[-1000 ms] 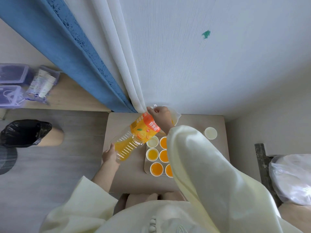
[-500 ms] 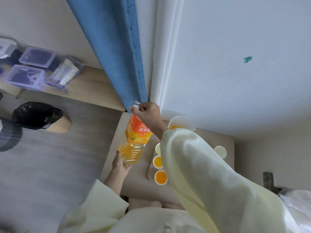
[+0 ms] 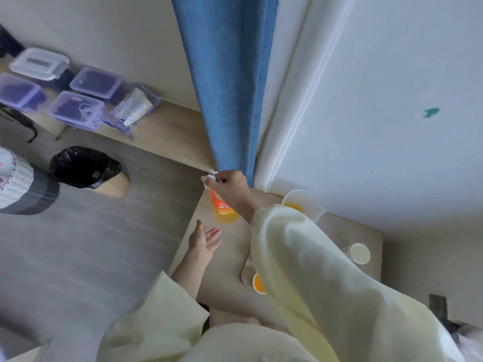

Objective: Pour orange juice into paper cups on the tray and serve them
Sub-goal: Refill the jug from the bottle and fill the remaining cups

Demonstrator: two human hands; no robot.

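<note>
The bottle (image 3: 223, 211) of orange juice is gripped at its top by the right hand (image 3: 230, 185) and is kept upright at the far left corner of the table (image 3: 227, 259). The left hand (image 3: 203, 241) is held with fingers straight, near the bottle, nothing held. The tray (image 3: 246, 274) is largely hidden by a sleeve (image 3: 300, 257); one filled cup (image 3: 258, 283) is seen on it.

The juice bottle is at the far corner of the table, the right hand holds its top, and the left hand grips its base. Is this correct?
Not quite. The head view shows the left hand open, apart from the juice bottle, not gripping its base. The rest is correct: bottle at the far corner of the table, right hand holding its top.
</note>
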